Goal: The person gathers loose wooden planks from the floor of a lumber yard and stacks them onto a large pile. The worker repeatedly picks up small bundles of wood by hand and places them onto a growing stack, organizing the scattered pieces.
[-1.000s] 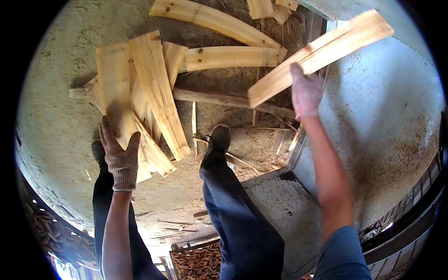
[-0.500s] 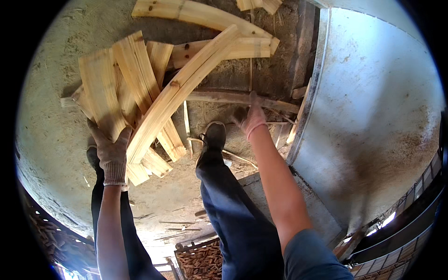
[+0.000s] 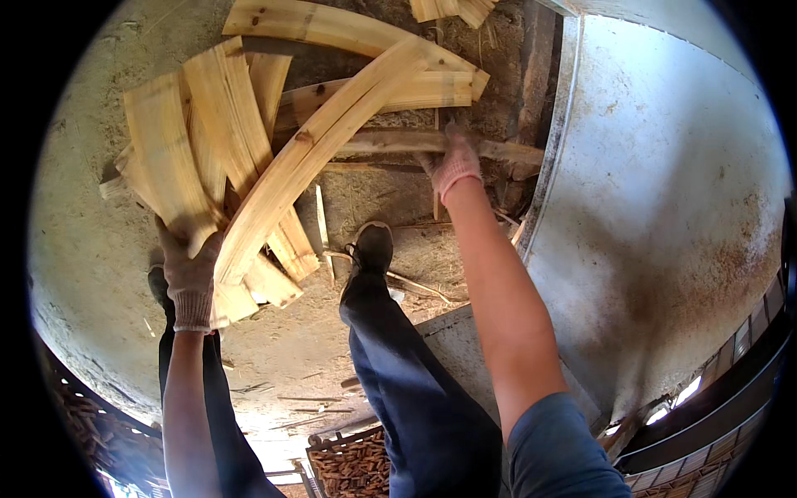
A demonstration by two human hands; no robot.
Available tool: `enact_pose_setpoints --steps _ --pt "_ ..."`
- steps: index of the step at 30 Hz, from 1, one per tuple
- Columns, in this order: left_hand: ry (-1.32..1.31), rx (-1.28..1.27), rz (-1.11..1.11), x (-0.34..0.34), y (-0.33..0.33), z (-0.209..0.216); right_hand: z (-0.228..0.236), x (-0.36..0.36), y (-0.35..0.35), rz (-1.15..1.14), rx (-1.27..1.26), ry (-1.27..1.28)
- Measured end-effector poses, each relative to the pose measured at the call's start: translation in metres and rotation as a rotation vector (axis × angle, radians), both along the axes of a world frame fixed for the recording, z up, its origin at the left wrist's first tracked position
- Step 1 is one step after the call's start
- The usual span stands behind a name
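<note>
My left hand [image 3: 191,270], in a pale knit glove, is closed round the near end of a wide, pale wooden plank [image 3: 166,149], its thumb and fingers on opposite edges. Other planks [image 3: 222,108] fan out beneath and beside it. A long curved board [image 3: 307,145] lies slantwise across the pile, its near end by my left thumb. My right hand [image 3: 457,162], also gloved, is closed on a weathered brown strip of wood [image 3: 386,140] that lies crosswise beyond my foot. Its fingertips are partly hidden.
A large whitish metal panel [image 3: 664,166] stands on the right. Another curved board [image 3: 332,29] lies at the far side. My shoe [image 3: 371,247] is on the dusty floor beside thin sticks [image 3: 324,228]. A crate of wood pieces [image 3: 353,465] shows at the lower edge.
My right hand has moved farther away and come onto the brown strip, whose right end has shifted away from me. My left hand stays on the plank; the view has shifted slightly.
</note>
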State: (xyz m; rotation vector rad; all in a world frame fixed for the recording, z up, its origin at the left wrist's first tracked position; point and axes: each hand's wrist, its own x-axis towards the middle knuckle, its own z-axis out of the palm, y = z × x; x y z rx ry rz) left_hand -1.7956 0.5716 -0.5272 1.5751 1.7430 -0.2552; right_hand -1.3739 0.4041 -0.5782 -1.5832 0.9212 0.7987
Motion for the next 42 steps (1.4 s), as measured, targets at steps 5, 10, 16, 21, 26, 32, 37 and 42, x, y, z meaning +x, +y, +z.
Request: enact_pose_setpoints --steps 5,10,16,21,26,32,37,42 --pt "-0.103 -0.022 0.036 -0.01 0.001 -0.021 0.009 0.009 0.016 0.295 -0.195 0.01" --pt "-0.265 -0.112 0.157 -0.022 -0.001 -0.036 0.035 0.016 0.026 1.015 -0.412 0.213" --pt "-0.465 -0.275 0.393 -0.03 -0.006 -0.052 0.048 -0.01 0.092 1.52 -0.406 -0.761" --pt "-0.301 -0.18 0.216 -0.045 -0.012 -0.058 0.042 -0.097 0.09 0.769 -0.211 0.162" --pt "-0.429 -0.346 0.269 -0.031 -0.003 -0.028 0.039 -0.166 0.107 0.561 -0.076 -0.038" --pt "-0.419 -0.283 0.218 -0.027 0.002 -0.017 0.095 -0.215 0.095 1.139 0.032 -0.291" --pt "-0.439 -0.111 0.209 -0.028 -0.019 -0.026 0.047 -0.163 0.099 1.65 0.003 -0.551" --pt "-0.333 0.012 0.184 -0.019 -0.03 -0.034 0.034 -0.022 0.143 1.883 -0.64 -0.852"
